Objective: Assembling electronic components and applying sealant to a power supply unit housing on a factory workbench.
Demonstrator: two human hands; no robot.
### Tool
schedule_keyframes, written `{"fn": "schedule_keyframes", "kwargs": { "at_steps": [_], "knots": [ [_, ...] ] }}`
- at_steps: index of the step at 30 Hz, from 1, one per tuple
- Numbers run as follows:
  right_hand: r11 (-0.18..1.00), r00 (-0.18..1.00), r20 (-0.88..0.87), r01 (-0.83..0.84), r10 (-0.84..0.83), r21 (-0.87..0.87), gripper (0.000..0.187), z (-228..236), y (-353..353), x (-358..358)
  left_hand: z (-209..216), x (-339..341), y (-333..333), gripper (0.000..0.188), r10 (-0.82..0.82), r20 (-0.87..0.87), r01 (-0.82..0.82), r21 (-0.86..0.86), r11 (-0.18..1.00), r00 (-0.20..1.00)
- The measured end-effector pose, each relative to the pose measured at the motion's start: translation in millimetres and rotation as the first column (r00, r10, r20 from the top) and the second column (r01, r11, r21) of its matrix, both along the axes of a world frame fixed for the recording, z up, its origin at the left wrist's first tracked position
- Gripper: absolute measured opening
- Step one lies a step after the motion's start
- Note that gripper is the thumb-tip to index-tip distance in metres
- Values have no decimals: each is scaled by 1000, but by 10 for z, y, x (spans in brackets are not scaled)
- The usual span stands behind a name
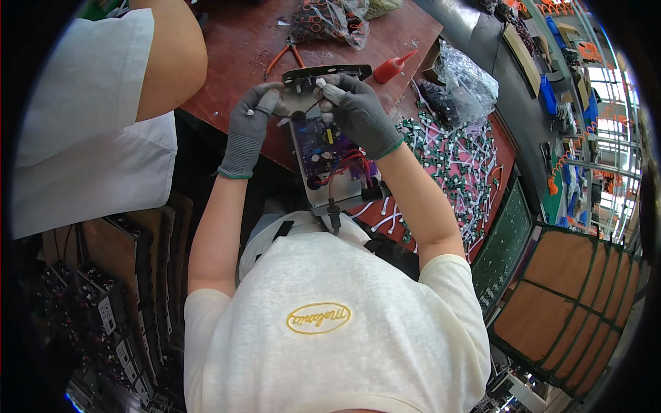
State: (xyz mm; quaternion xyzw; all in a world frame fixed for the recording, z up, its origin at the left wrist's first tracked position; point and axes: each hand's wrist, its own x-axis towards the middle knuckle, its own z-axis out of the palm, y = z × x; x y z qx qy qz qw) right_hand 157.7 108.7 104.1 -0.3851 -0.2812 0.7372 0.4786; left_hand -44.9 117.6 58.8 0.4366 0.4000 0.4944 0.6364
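An open electronic unit (303,175) with a metal chassis lies at the table's near edge in front of me. It carries a purple circuit board (330,148), red and black wires (354,162) and a dark panel (327,71) at its far end. Both hands wear grey gloves. My right hand (361,117) reaches over the board, its thumb and fingers pinching a small white connector (321,82) near the panel. Beside the panel's left end, my left hand (255,127) has its fingers closed together; what they grip is hidden. A thin wire runs between the hands.
Red-handled pliers (286,56) and a red squeeze bottle (390,69) lie beyond the unit. Many small green boards with white cables (447,158) spread to the right, near a clear plastic bag (465,82). Another person's arm (172,58) is close at left. Stacked panels (124,268) stand lower left.
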Motion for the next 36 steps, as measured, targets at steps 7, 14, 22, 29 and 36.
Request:
{"fn": "schedule_keyframes", "kwargs": {
  "at_steps": [7,14,22,29,36],
  "knots": [
    [994,989,96,-114,113,-3,21,-3,-33,-6,251,111,66,23,-157,-208,211,272,939,965],
    [992,962,259,-106,86,65,27,56,-175,-3,319,215,127,19,-240,-260,279,126,952,935],
    [838,476,744,-24,-469,545,18,-74,-218,-115,283,425,54,19,-120,-269,158,123,980,955],
    [995,295,952,-35,-77,92,28,-95,-170,122,305,334,111,19,261,-520,-3,445,895,813],
    [964,-297,953,-227,67,-139,25,5,82,-9,233,467,289,51,518,-718,392,691,607,464]
  ]
}}
